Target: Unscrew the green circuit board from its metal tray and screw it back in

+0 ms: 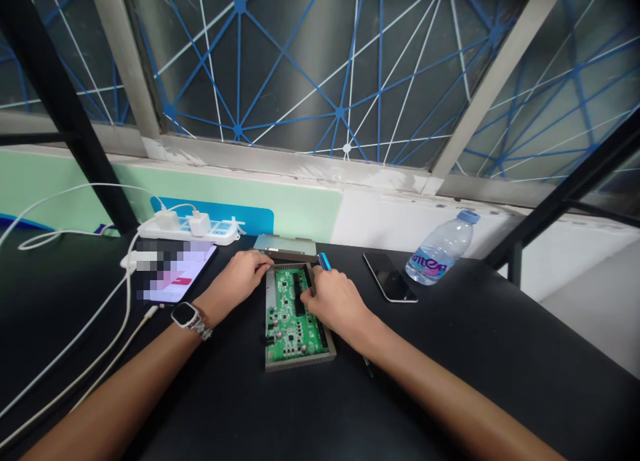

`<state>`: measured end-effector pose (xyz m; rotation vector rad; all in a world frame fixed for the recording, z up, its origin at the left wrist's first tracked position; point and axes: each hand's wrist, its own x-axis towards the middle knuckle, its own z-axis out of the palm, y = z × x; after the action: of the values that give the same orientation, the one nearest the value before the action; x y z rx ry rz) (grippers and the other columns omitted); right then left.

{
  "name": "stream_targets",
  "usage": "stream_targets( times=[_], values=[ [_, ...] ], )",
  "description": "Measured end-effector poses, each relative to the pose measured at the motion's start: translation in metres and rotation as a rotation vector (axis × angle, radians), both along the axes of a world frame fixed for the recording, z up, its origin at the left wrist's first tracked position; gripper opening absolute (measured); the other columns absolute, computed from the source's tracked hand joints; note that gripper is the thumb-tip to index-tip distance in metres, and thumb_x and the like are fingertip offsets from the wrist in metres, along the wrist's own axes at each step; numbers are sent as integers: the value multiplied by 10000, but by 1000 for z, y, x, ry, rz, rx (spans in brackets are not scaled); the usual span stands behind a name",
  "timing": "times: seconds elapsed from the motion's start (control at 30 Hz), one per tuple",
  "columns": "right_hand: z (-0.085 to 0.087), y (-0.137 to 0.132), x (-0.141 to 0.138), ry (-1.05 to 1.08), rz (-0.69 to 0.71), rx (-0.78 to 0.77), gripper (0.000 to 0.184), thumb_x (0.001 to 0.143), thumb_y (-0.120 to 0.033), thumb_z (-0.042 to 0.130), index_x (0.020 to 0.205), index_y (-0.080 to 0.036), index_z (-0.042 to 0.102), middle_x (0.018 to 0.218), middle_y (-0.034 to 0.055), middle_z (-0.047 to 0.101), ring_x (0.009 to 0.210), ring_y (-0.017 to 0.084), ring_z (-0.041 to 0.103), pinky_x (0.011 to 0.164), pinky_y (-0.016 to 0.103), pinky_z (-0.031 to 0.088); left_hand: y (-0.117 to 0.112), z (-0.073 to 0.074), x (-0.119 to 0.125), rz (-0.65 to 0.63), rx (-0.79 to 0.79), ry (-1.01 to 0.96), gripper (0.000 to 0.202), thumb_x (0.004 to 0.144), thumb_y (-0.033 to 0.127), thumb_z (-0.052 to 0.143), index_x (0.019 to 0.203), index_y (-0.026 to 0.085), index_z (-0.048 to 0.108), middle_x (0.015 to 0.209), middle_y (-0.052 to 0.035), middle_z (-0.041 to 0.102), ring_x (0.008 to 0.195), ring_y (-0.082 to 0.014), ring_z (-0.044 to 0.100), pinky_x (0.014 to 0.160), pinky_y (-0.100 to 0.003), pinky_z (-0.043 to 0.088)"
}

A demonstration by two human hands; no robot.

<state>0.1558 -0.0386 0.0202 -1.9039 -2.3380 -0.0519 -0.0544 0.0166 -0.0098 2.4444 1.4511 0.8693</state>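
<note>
An opened grey device case [300, 362] lies on the black table, with a green circuit board [286, 314] bare inside it. My left hand [241, 276] rests at the case's far left corner, fingers curled onto its edge. My right hand [334, 299] is closed round a blue-handled tool [324, 261], whose handle sticks up behind the knuckles; its tip is hidden near the board's right side. A smartwatch [187, 316] is on my left wrist. The grey lid [285, 245] lies just behind the case.
A tablet [173, 271] with a lit screen lies left of the case, with a white power strip [187, 229] and white cables [75, 341] beyond. A dark phone [390, 277] and a lying water bottle [443, 247] are to the right. A window wall stands behind.
</note>
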Motion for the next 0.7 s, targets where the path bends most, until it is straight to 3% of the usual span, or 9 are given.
stream_targets(
  times=[0.23,0.47,0.7],
  values=[
    [-5,-2,19,193,-8,56,360,861,-442,504,1075,-177,620,718,84,670,635,241,631,567,311,351,4,20,-22,99,-57,52,208,844,276,498,853,174,678,809,-72,717,732,-203,657,675,-287,470],
    [-7,0,58,298,-30,-82,193,811,-357,564,705,-196,562,579,20,576,480,130,452,495,271,263,7,33,-52,41,-361,159,152,719,271,539,737,173,654,692,-38,693,668,-189,642,625,-268,458],
    [-12,5,72,260,-58,-162,223,744,-372,634,650,-206,518,565,16,567,490,137,458,486,276,303,6,29,-55,17,-501,149,181,651,261,583,762,173,695,692,-21,708,671,-185,650,604,-250,441]
  ],
)
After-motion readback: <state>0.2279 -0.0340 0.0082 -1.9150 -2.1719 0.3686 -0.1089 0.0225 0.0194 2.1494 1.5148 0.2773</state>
